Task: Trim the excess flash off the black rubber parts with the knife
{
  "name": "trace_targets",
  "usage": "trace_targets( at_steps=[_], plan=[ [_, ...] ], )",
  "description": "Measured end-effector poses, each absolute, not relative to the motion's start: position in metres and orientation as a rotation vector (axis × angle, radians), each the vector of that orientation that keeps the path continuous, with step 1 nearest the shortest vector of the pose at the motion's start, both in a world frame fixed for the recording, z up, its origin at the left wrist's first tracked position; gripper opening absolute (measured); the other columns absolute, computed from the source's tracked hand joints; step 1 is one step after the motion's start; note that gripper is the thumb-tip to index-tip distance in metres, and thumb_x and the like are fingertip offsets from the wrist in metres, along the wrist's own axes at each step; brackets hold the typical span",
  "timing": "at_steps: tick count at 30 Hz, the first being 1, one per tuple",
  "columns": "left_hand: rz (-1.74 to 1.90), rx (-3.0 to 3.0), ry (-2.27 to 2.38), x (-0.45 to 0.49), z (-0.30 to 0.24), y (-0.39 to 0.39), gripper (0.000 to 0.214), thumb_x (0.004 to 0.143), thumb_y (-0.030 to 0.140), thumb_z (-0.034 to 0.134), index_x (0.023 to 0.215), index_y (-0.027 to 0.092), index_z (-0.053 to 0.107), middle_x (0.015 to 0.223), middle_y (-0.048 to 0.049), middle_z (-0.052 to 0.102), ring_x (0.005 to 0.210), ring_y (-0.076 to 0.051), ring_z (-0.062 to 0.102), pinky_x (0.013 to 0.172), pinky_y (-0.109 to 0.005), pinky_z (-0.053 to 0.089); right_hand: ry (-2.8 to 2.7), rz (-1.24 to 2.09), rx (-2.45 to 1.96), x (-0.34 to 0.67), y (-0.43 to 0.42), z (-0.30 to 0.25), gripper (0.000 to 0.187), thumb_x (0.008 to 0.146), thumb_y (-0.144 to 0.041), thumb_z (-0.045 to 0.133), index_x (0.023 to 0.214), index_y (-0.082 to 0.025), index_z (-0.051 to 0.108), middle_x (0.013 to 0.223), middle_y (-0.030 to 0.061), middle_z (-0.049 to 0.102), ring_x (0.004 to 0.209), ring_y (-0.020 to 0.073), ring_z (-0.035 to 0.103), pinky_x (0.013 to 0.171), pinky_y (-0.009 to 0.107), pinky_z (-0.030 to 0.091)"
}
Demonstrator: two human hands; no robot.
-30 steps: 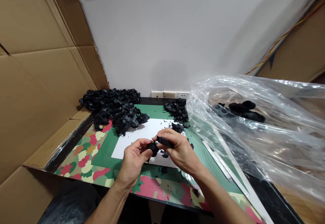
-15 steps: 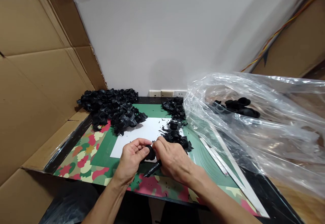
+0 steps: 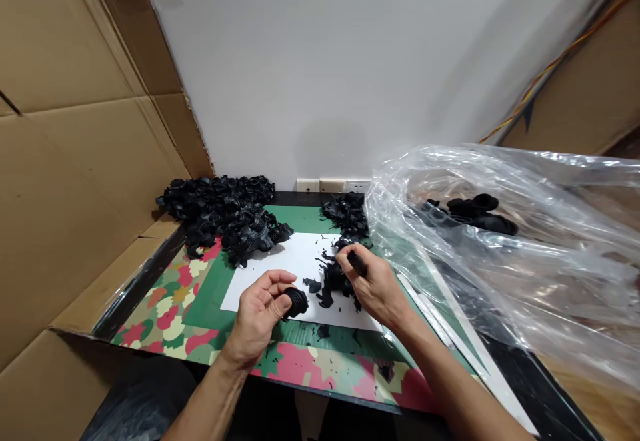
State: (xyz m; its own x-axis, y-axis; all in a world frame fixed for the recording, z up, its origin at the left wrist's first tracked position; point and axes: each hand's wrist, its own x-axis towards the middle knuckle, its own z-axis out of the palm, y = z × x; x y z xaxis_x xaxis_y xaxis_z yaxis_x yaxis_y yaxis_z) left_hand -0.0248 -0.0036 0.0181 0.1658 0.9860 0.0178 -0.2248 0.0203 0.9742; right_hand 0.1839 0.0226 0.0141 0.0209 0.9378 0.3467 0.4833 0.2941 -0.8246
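At lower centre, the left hand [image 3: 259,309] pinches a ribbed part [image 3: 297,301] over paper [image 3: 300,257] on a green mat [image 3: 203,294]; right of it, the right hand [image 3: 374,285] grips a black tool [image 3: 357,263]. Cardboard [image 3: 75,167] fills the upper left, wall [image 3: 320,61] the top, a clear bag [image 3: 545,261] the right.

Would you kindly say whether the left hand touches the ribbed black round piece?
Touching: the head view shows the left hand pinching the ribbed black round piece.
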Motion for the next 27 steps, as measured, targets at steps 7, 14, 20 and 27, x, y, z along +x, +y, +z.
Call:
trace_targets(
  at_steps=[7,14,20,27],
  plan=[
    [1.236,0.935,0.997,-0.017,0.018,0.003,0.035,0.061,0.030,0.083,0.089,0.013,0.069,0.074,-0.0041,0.068,0.060,-0.013,0.063,0.056,-0.020,0.049,-1.481,0.657,-1.343,0.175,0.006,0.016,0.012,0.076,-0.027,0.048,0.083,-0.021,0.056,0.070,0.0011,0.058,0.057,0.0162,0.050,0.053,0.026,0.040],
    [1.235,0.389,1.079,-0.007,0.023,0.008,0.008,0.073,0.010,0.069,0.073,0.011,0.061,0.067,-0.0061,0.069,0.056,-0.016,0.067,0.045,-0.021,0.053,-1.275,0.974,-1.202,0.153,-0.009,0.005,0.019,0.078,-0.038,0.058,0.080,-0.019,0.057,0.068,0.0004,0.056,0.059,0.0150,0.051,0.054,0.026,0.042],
    [1.266,0.317,0.977,0.004,0.022,0.002,0.006,0.077,0.004,0.063,0.073,0.009,0.063,0.066,-0.0043,0.068,0.055,-0.011,0.064,0.050,-0.020,0.056,-1.372,0.769,-1.106,0.127,-0.015,0.001,0.021,0.071,-0.017,0.064,0.092,-0.020,0.060,0.092,0.0050,0.060,0.076,0.0180,0.056,0.066,0.029,0.046],
    [1.074,0.504,0.921,-0.001,0.018,-0.003,0.023,0.064,0.020,0.076,0.075,0.015,0.057,0.062,-0.0016,0.066,0.050,-0.016,0.064,0.038,-0.022,0.048,-1.246,0.797,-1.019,0.129,-0.006,-0.006,0.007,0.075,-0.018,0.060,0.071,-0.020,0.065,0.076,0.0021,0.060,0.071,0.0172,0.058,0.066,0.029,0.047]
  ],
)
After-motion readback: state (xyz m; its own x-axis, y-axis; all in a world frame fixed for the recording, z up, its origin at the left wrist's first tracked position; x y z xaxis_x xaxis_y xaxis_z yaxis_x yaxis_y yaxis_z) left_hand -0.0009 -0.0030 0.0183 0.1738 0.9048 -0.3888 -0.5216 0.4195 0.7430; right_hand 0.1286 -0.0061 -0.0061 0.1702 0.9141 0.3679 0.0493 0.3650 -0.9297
